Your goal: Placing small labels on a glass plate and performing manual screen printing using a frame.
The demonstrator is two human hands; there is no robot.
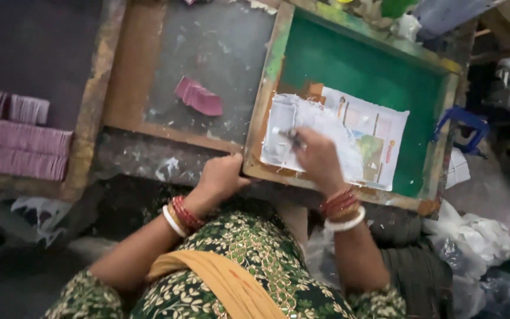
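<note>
Nearest to us, our left hand point(222, 176) curls over the near left corner of the wooden frame point(261, 112), fingers closed on its edge and steadying it. Just beyond, our right hand point(319, 158) rests inside the frame near its near edge, fingers pinched shut around a small dark tool point(292, 137) whose tip meets a crumpled white sheet point(302, 121). That white sheet lies over the left part of a printed paper point(379, 142), which sits toward the near side of the green screen point(373, 77) stretched in the frame. Further left, on the grey worktable point(208, 53), a small pink stack of cards point(199, 97) lies apart from everything else, well inside the table's wooden border. At the far left edge of the view, longer rows of pink cards point(19, 145) lie in bundles. A blue plastic object point(464, 127) sits past the right edge of the frame, and crumpled white plastic point(479, 233) lies off the near right corner. We judge that the frame could slip if our left grip loosens, since only its corner is held; pressing the tool too hard could tear the thin white sheet or mark the mesh beneath.
</note>
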